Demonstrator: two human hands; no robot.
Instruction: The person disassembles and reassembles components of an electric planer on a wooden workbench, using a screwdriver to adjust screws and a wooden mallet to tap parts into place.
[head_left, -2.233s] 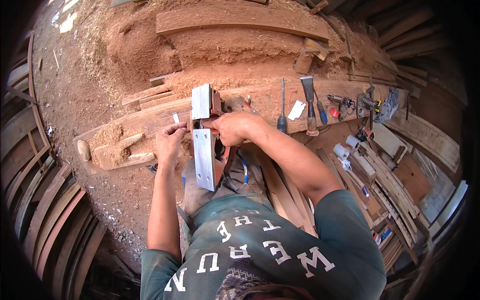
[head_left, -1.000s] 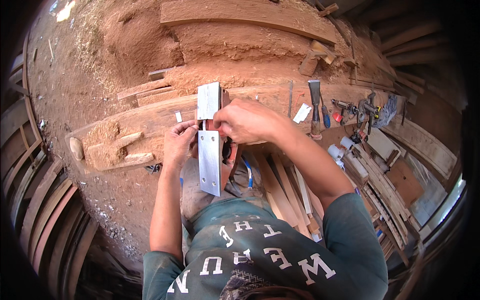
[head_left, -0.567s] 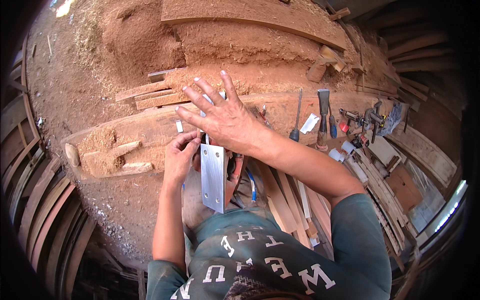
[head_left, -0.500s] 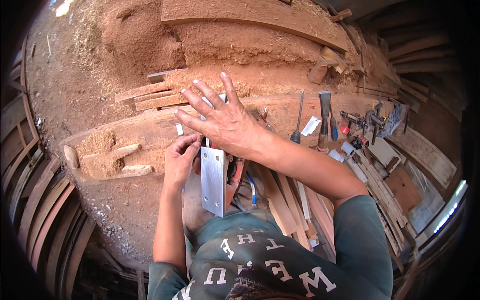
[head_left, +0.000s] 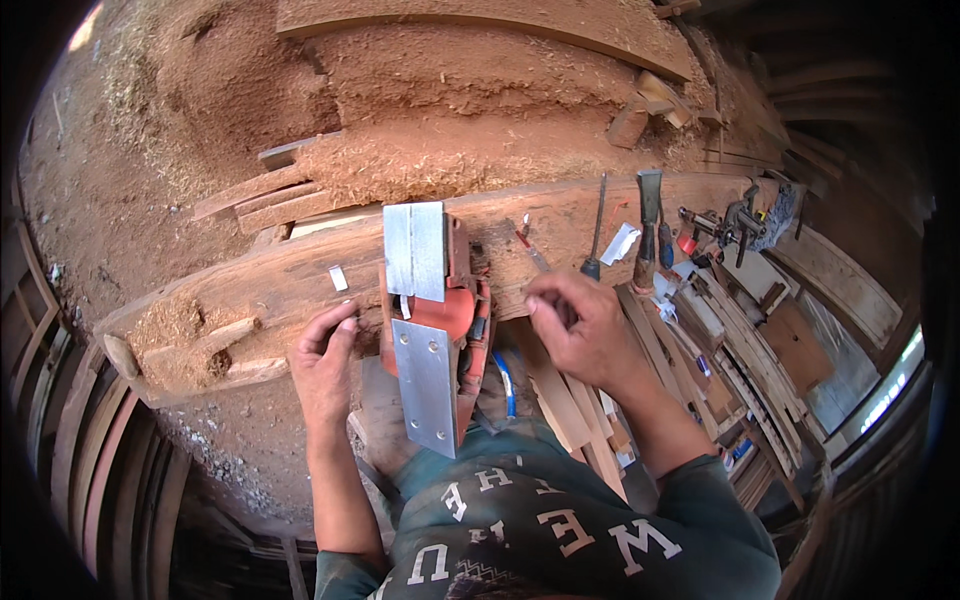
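Observation:
An orange-red electric hand planer (head_left: 447, 311) lies upside down on the edge of the wooden beam, its metal sole facing up. The front plate (head_left: 413, 250) and the long rear plate (head_left: 427, 390) leave a gap between them, where a thin metal strip shows. My left hand (head_left: 325, 355) is beside the planer's left side, thumb and fingers drawn together. To the planer's right, my right hand (head_left: 585, 330) has its fingers curled in. Neither hand touches the planer. Whatever may be pinched in either is too small or hidden to tell.
On the thick wooden beam (head_left: 300, 262) lie a small white piece (head_left: 338, 278), a red-handled knife-like tool (head_left: 532, 247), a screwdriver (head_left: 597, 230) and a chisel (head_left: 648, 225). Clamps (head_left: 735, 228) and stacked boards (head_left: 745, 370) fill the right. Sawdust covers the ground beyond.
My right hand has come off the planer's front and drawn back to its right, uncovering the front plate and gap. My left hand has moved left, away from the planer.

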